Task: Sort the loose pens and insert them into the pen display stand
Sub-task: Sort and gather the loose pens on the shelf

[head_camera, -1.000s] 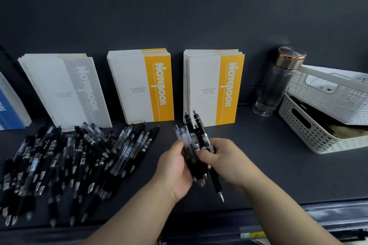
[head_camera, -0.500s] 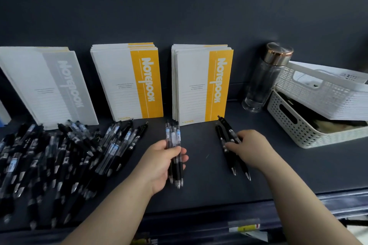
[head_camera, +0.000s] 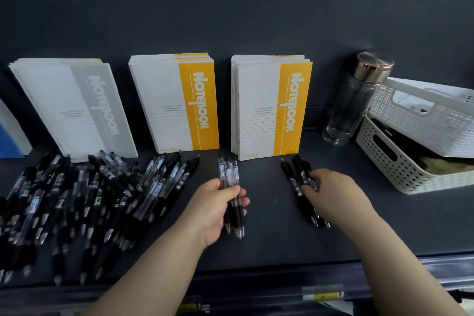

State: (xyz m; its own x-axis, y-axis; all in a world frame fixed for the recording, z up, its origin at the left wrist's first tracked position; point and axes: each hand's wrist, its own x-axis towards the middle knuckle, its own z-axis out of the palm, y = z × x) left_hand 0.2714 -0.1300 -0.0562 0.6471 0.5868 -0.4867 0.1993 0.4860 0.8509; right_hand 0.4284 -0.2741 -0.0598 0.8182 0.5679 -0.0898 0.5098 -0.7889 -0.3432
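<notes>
Pens (head_camera: 77,200) mostly loose in left heap | my left hand (head_camera: 210,205) grips clear-barrelled bunch (head_camera: 228,174) | right hand (head_camera: 333,195) on black ones (head_camera: 292,179), grip unclear | no stand seen; sorting early, I judge

Loose pens (head_camera: 84,202) were black, some clear-barrelled; yellow-banded notebooks (head_camera: 196,105) and grey-banded notebooks (head_camera: 102,110) were white, ruled; baskets (head_camera: 400,169) cream, perforated; bottle (head_camera: 351,105) clear, copper lid; shelf (head_camera: 269,238) dark grey

One head-worn view looks forward and down, close over the shelf (head_camera: 269,244), loose pens (head_camera: 77,202) at left.
</notes>
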